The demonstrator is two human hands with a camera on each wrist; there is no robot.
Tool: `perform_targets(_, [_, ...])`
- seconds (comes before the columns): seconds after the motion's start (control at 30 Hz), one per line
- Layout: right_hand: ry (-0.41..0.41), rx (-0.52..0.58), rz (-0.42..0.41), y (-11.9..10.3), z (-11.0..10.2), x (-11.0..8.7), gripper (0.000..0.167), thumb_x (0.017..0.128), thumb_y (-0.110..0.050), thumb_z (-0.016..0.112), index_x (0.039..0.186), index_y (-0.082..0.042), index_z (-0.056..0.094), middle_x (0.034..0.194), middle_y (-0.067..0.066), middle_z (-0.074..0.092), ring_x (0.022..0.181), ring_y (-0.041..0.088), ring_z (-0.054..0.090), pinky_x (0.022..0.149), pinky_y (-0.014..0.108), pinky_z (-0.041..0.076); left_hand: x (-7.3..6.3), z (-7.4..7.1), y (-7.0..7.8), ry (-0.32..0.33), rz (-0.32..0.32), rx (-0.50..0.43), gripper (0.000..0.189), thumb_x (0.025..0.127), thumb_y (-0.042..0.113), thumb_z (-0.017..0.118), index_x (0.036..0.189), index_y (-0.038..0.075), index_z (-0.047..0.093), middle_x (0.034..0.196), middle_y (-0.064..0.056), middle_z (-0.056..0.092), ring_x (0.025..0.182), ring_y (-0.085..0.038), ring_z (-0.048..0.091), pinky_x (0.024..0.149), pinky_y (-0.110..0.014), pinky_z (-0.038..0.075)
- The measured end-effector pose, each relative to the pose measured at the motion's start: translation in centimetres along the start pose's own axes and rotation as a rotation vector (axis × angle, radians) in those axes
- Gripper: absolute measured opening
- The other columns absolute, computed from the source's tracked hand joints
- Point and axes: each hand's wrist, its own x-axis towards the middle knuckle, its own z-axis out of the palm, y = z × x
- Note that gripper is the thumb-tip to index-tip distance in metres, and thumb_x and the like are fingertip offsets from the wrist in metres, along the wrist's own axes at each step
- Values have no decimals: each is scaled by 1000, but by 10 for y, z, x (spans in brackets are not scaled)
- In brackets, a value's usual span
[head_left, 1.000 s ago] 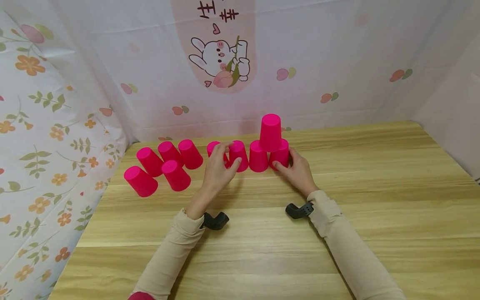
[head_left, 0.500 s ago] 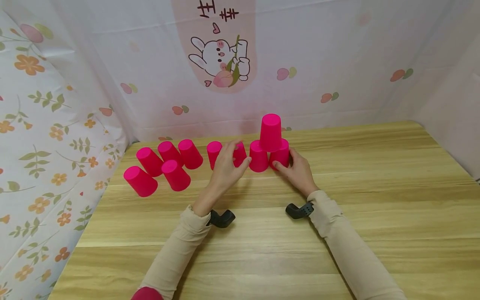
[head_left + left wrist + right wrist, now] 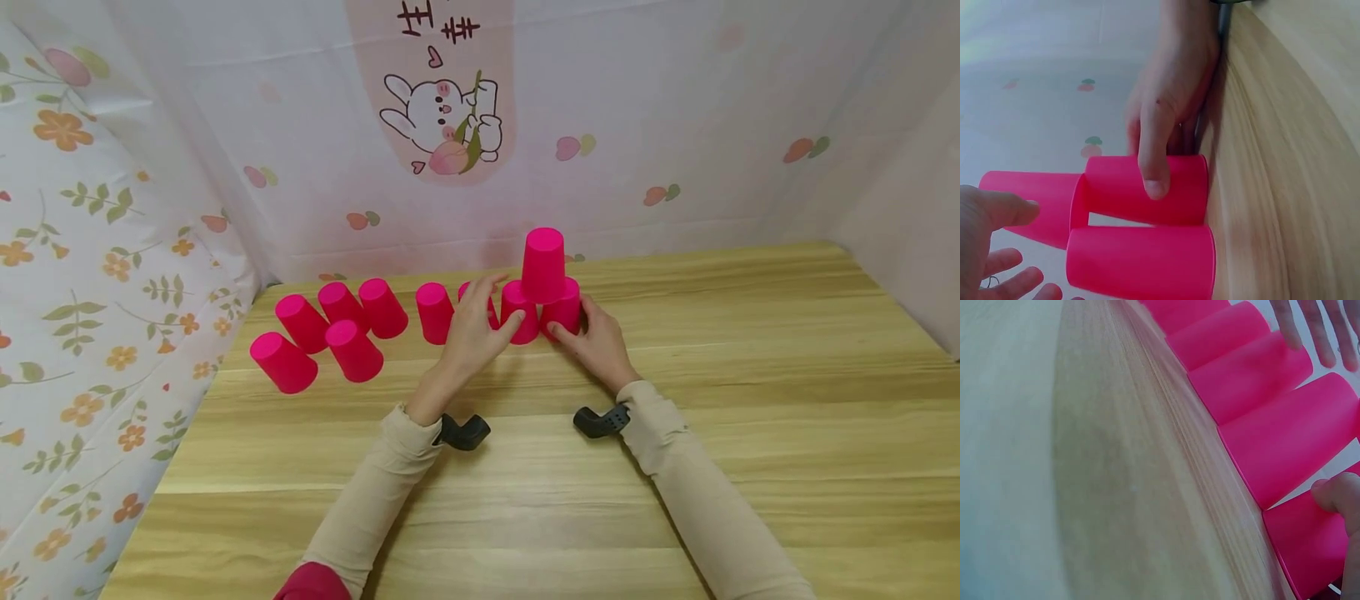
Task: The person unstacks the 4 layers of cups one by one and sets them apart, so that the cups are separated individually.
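Pink cups (image 3: pixel 543 265) stand mouth-down, closed ends up, long axes vertical.

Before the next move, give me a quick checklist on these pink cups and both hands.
1. Right hand gripping the rightmost row cup: ok, thumb and fingers round it.
2. Upper cup bridging the rightmost row cup and its neighbour: ok, upside down, across both.
3. Left hand holding nothing: ok, fingers spread.
4. Left hand not touching the upper cup: cannot tell; its thumb overlaps that cup in the left wrist view.
5. Five cups at the left standing: ok, all upside down.
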Motion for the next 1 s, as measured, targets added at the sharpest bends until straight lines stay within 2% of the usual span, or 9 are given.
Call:
perform_targets(0.1, [2,7,-3,1,1,0,50,84,-30,67,121,-1,50,107,15,60,92,27,56,77,40,46,4,4,2,-19,-22,-16,55,82,13,69,130,0,45,127,-13,50,105,-26,49,68,-35,52])
perform_targets(0.17, [5,11,-4,0,1,-1,50,83,-30,68,120,-1,50,106,15,61,91,27,56,76,39,46,7,7,2,-26,-28,-24,56,82,13,69,131,-1,45,127,-13,50,106,-24,50,73,-32,51])
perform_targets(0.37, [1,19,-16,-1,1,0,50,84,-30,67,120,-1,50,105,16,61,89,27,56,75,39,46,12,11,4,-39,-50,-61,58,82,13,70,132,-1,43,126,-12,51,110,-22,53,92,-36,44])
perform_targets(0.5, [9,20,-8,0,0,0,49,84,-31,67,119,-1,51,104,15,61,90,27,56,75,39,46,14,13,5,-42,-61,-78,60,82,13,71,133,0,42,128,-13,50,110,-22,54,93,-36,43])
perform_targets(0.7, [7,14,-8,4,0,0,49,84,-30,67,121,-2,50,107,15,60,93,27,56,78,40,46,20,18,10,-11,-60,-97,61,81,13,71,132,-2,41,127,-14,51,109,-25,55,92,-37,43])
perform_targets(1.0, [6,33,-19,4,2,1,52,84,-31,67,124,-3,49,107,13,61,91,25,56,77,39,46,32,25,17,39,-108,-126,64,81,17,71,134,1,39,129,-12,48,113,-25,51,90,-35,46])
